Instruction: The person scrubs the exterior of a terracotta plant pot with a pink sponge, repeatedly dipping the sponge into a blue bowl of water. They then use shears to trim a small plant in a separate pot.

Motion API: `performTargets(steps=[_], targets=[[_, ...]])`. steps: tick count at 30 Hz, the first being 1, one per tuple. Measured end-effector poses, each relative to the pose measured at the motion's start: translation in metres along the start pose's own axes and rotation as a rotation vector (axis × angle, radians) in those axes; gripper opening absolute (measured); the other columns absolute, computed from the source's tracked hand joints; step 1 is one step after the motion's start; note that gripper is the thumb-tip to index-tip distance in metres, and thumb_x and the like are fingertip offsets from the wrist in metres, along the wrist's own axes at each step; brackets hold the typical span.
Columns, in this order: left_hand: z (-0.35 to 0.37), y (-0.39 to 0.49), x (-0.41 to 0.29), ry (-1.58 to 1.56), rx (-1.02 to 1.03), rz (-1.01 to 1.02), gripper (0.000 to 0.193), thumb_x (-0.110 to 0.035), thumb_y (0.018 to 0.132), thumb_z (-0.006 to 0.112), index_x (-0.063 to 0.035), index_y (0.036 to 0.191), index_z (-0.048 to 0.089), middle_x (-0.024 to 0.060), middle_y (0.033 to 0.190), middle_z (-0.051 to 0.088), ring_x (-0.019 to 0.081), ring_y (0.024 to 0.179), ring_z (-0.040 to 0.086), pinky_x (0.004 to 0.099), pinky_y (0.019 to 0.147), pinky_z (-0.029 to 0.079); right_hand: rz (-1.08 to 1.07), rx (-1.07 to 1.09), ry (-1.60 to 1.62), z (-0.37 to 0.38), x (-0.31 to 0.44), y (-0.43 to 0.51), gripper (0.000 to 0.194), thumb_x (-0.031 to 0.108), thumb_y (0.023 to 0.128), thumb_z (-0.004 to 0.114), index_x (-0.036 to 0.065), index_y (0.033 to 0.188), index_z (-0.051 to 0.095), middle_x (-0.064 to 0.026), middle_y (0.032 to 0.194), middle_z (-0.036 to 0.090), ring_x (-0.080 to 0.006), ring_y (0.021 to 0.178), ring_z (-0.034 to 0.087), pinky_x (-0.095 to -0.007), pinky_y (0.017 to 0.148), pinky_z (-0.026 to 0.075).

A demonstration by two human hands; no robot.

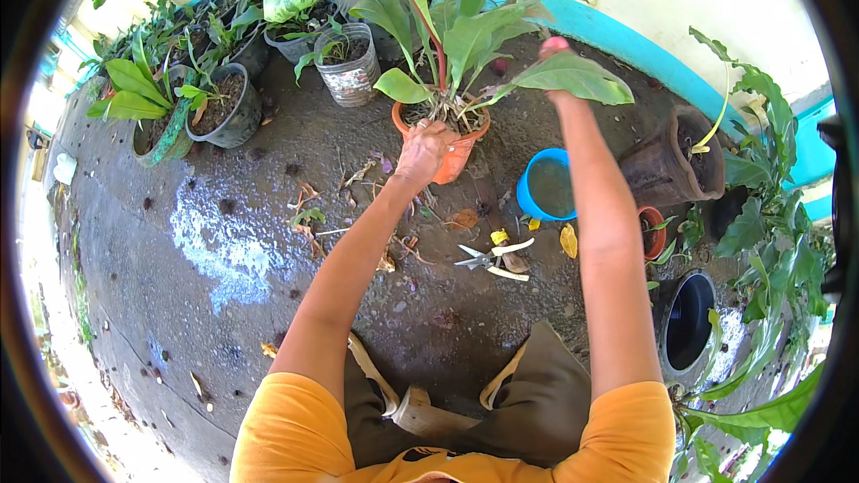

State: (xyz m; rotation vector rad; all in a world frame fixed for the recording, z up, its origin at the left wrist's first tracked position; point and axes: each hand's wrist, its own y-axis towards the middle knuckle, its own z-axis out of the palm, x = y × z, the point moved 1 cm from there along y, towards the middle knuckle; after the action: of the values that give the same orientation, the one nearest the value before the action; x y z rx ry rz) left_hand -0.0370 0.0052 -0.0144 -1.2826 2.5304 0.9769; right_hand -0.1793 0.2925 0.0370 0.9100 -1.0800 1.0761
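Observation:
My left hand (427, 146) grips the rim of an orange plastic pot (453, 159) holding a large broad-leaved plant (463, 33). Dry roots and debris cover the soil at the plant's base. My right hand (555, 57) reaches out to the right of the plant, partly behind a big leaf (576, 77); a pink thing shows at its fingers, and its grip is hidden. Below the pot, pruning shears (495, 259) with pale handles lie spread on the ground, beside a yellow object (499, 237). A blue container of murky water (550, 184) stands next to my right forearm.
Several potted plants (228, 107) stand at the upper left, near a clear plastic pot (347, 67). Dry leaves (463, 218) litter the wet ground. On the right are a brown pot (671, 157), a small reddish pot (652, 233), a black container (686, 322) and leafy plants. A turquoise-edged wall (624, 40) curves behind.

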Motion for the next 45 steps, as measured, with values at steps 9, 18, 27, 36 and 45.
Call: performTargets(steps=[9, 18, 27, 36, 45], targets=[[-0.002, 0.012, 0.001, -0.053, -0.024, -0.023, 0.022, -0.004, 0.073, 0.066, -0.0057, 0.095, 0.07, 0.008, 0.092, 0.064, 0.0294, 0.092, 0.055, 0.0386, 0.082, 0.046, -0.625, -0.574, -1.703, -0.087, 0.069, -0.041, 0.03, 0.029, 0.078, 0.065, 0.023, 0.108, 0.062, -0.0133, 0.104, 0.061, -0.0341, 0.085, 0.06, -0.0395, 0.082, 0.047], [0.003, 0.032, 0.005, -0.039, -0.06, -0.106, 0.023, -0.002, 0.072, 0.066, -0.0064, 0.095, 0.07, 0.0067, 0.091, 0.064, 0.0289, 0.092, 0.056, 0.0382, 0.082, 0.047, 0.454, -0.347, -0.578, -0.136, -0.077, -0.165, 0.054, 0.007, 0.075, 0.07, 0.005, 0.12, 0.04, -0.0158, 0.098, 0.057, -0.023, 0.08, 0.061, -0.0365, 0.062, 0.052], [-0.003, 0.046, 0.017, -0.165, 0.1, -0.091, 0.024, -0.003, 0.076, 0.065, -0.0053, 0.099, 0.069, 0.0092, 0.092, 0.064, 0.0286, 0.091, 0.059, 0.0361, 0.082, 0.048, 0.434, -0.486, -0.305, -0.135, -0.086, -0.179, 0.037, 0.01, 0.078, 0.071, 0.008, 0.111, 0.057, -0.006, 0.101, 0.062, -0.0221, 0.084, 0.06, -0.037, 0.071, 0.051], [-0.008, 0.07, 0.033, -0.179, 0.331, -0.07, 0.02, -0.003, 0.082, 0.059, -0.0041, 0.1, 0.069, 0.0121, 0.101, 0.066, 0.0265, 0.097, 0.061, 0.0344, 0.089, 0.047, -0.571, 0.174, -0.937, -0.006, -0.052, -0.161, 0.028, 0.008, 0.069, 0.07, 0.012, 0.097, 0.065, -0.0114, 0.094, 0.064, -0.0297, 0.087, 0.062, -0.0391, 0.079, 0.049], [-0.009, 0.065, 0.037, -0.211, 0.286, -0.056, 0.02, -0.006, 0.08, 0.062, -0.0055, 0.098, 0.07, 0.0119, 0.098, 0.067, 0.027, 0.094, 0.062, 0.0347, 0.088, 0.048, -0.737, 0.647, -1.016, 0.086, -0.082, -0.189, 0.025, 0.007, 0.074, 0.06, 0.025, 0.089, 0.067, 0.0039, 0.096, 0.066, -0.018, 0.097, 0.06, -0.042, 0.084, 0.04]])
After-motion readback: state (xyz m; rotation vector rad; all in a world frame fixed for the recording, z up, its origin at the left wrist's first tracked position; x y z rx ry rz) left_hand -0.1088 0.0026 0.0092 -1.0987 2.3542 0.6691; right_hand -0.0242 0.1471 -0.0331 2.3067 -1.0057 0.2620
